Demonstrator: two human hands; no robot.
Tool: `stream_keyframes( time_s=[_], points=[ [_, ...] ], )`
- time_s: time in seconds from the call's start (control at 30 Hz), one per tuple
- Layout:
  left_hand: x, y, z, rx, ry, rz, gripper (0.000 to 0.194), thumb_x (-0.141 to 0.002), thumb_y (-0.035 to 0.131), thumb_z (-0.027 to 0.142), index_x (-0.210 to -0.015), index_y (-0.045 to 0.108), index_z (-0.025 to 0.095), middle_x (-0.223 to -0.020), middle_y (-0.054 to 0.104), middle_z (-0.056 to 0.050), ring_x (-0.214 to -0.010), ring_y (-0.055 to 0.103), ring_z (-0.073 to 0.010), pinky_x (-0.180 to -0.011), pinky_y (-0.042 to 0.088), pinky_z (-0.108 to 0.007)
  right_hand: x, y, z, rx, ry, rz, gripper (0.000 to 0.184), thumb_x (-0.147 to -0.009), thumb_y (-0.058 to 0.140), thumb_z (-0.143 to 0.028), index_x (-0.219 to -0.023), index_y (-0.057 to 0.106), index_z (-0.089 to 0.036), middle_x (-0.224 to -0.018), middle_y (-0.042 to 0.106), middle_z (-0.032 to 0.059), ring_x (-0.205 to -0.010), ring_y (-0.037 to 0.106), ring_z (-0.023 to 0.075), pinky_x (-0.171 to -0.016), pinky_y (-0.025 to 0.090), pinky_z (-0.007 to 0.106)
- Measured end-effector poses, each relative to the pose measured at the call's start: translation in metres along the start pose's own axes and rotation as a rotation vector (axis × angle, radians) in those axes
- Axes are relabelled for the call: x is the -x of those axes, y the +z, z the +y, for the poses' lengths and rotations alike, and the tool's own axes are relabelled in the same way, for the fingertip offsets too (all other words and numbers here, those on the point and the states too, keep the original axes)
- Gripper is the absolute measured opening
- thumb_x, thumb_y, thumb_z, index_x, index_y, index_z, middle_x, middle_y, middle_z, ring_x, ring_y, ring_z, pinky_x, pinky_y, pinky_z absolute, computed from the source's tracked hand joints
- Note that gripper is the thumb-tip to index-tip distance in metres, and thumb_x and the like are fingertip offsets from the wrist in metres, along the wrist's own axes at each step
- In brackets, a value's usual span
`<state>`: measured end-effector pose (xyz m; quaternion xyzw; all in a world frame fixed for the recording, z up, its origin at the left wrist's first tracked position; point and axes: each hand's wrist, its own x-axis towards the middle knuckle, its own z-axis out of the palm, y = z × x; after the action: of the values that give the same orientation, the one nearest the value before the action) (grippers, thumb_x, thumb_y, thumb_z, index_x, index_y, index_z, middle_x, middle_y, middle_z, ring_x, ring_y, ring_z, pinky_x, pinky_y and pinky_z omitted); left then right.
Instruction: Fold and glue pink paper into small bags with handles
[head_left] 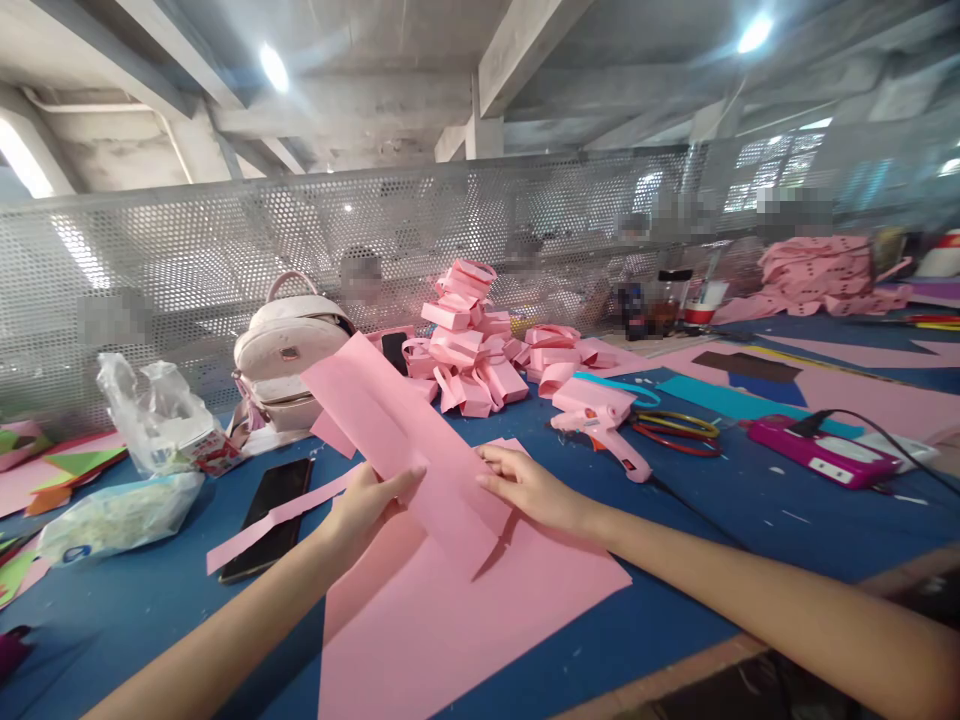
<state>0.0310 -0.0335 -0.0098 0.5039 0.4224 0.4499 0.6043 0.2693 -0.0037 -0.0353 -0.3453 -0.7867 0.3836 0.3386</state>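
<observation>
Between my two hands a long pink paper strip (409, 430) is held up at a slant over the table. My left hand (373, 500) is closed on its lower left edge, thumb on top. My right hand (536, 487) pinches the right edge, with some fingertips hidden behind the paper. Below lies a large pink sheet (450, 640), partly covered by the held piece. A narrow pink strip (281, 517) crosses a black phone (271, 545) left of my left hand. The pink glue gun (607, 440) rests beyond my right hand.
Folded pink paper pieces (472, 350) are heaped at the back, beside a white backpack (292, 350). Plastic bags (124, 515) sit at left. A magenta power strip (821, 452) and its cord lie at right. A perforated metal screen (420, 215) runs behind the blue table (720, 500).
</observation>
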Motion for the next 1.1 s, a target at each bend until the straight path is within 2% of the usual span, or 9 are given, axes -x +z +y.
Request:
stream_keyframes(
  time_s=[0.13, 0.27, 0.4, 0.5, 0.67, 0.8, 0.9, 1.03, 1.1],
  points=[
    [0.000, 0.000, 0.000, -0.012, -0.005, 0.038, 0.047, -0.069, 0.086, 0.042, -0.101, 0.071, 0.012, -0.103, 0.074, -0.016, -0.100, 0.068, -0.0323, -0.088, 0.055, -0.043, 0.004, 0.003, -0.002, 0.084, -0.023, 0.076, 0.043, -0.093, 0.052, -0.023, -0.135, 0.044, -0.022, -0.125, 0.059, 0.0111, -0.113, 0.059, 0.0232, -0.097, 0.049, 0.041],
    [0.005, 0.007, 0.002, -0.027, 0.023, 0.021, 0.056, -0.071, 0.084, 0.043, -0.115, 0.066, 0.013, -0.115, 0.071, -0.017, -0.103, 0.069, -0.0324, -0.086, 0.057, -0.044, 0.008, 0.006, -0.006, 0.353, -0.219, 0.144, 0.068, -0.093, 0.043, -0.012, -0.154, 0.021, -0.034, -0.144, 0.044, 0.0114, -0.124, 0.053, 0.0245, -0.102, 0.048, 0.045],
    [0.010, 0.013, 0.004, -0.075, 0.045, -0.023, 0.055, -0.077, 0.079, 0.045, -0.120, 0.065, 0.013, -0.115, 0.072, -0.016, -0.100, 0.070, -0.0308, -0.086, 0.058, -0.042, 0.010, 0.004, -0.010, 0.518, -0.351, 0.143, 0.067, -0.095, 0.034, -0.008, -0.155, 0.024, -0.039, -0.157, 0.025, 0.0086, -0.140, 0.037, 0.0269, -0.110, 0.041, 0.048],
    [0.014, 0.015, 0.005, -0.135, 0.041, -0.096, 0.042, -0.084, 0.073, 0.046, -0.109, 0.071, 0.013, -0.102, 0.075, -0.013, -0.093, 0.072, -0.0276, -0.083, 0.057, -0.038, 0.010, 0.001, -0.012, 0.514, -0.335, 0.102, 0.061, -0.100, 0.046, -0.030, -0.156, 0.023, -0.034, -0.162, 0.020, 0.0088, -0.146, 0.027, 0.0303, -0.117, 0.031, 0.052],
    [0.019, 0.019, 0.001, -0.238, 0.041, -0.148, 0.040, -0.091, 0.061, 0.052, -0.090, 0.074, 0.014, -0.085, 0.074, -0.006, -0.081, 0.070, -0.0210, -0.078, 0.055, -0.031, 0.009, 0.000, -0.012, 0.366, -0.190, -0.019, 0.082, -0.092, 0.056, -0.057, -0.158, 0.021, -0.022, -0.163, 0.023, 0.0130, -0.149, 0.022, 0.0316, -0.120, 0.025, 0.053],
    [0.019, 0.021, 0.000, -0.322, 0.061, -0.202, 0.037, -0.088, 0.065, 0.050, -0.088, 0.073, 0.014, -0.085, 0.073, -0.005, -0.080, 0.066, -0.0211, -0.073, 0.051, -0.030, 0.009, 0.004, -0.013, 0.267, -0.100, 0.002, 0.090, -0.085, 0.064, -0.060, -0.156, 0.025, -0.021, -0.160, 0.028, 0.0156, -0.146, 0.030, 0.0338, -0.117, 0.029, 0.054],
    [0.020, 0.020, 0.002, -0.344, 0.068, -0.250, 0.035, -0.088, 0.067, 0.048, -0.101, 0.072, 0.015, -0.100, 0.073, -0.007, -0.095, 0.066, -0.0256, -0.082, 0.051, -0.034, 0.010, 0.005, -0.013, 0.214, -0.117, 0.039, 0.090, -0.082, 0.069, -0.055, -0.155, 0.027, -0.025, -0.159, 0.032, 0.0135, -0.144, 0.034, 0.0339, -0.116, 0.031, 0.054],
    [0.022, 0.023, 0.003, -0.333, 0.076, -0.226, 0.038, -0.087, 0.069, 0.044, -0.110, 0.064, 0.015, -0.109, 0.070, -0.010, -0.103, 0.065, -0.0284, -0.086, 0.052, -0.038, 0.010, 0.004, -0.012, 0.144, -0.110, 0.085, 0.086, -0.082, 0.072, -0.048, -0.153, 0.029, -0.028, -0.158, 0.034, 0.0115, -0.143, 0.036, 0.0324, -0.115, 0.032, 0.052],
    [0.019, 0.025, 0.000, -0.297, 0.103, -0.186, 0.046, -0.089, 0.066, 0.042, -0.125, 0.054, 0.017, -0.115, 0.066, -0.012, -0.104, 0.065, -0.0280, -0.086, 0.054, -0.040, 0.010, 0.003, -0.013, 0.129, -0.100, 0.097, 0.084, -0.082, 0.072, -0.044, -0.153, 0.030, -0.027, -0.157, 0.035, 0.0115, -0.143, 0.035, 0.0317, -0.116, 0.031, 0.051]
  ],
)
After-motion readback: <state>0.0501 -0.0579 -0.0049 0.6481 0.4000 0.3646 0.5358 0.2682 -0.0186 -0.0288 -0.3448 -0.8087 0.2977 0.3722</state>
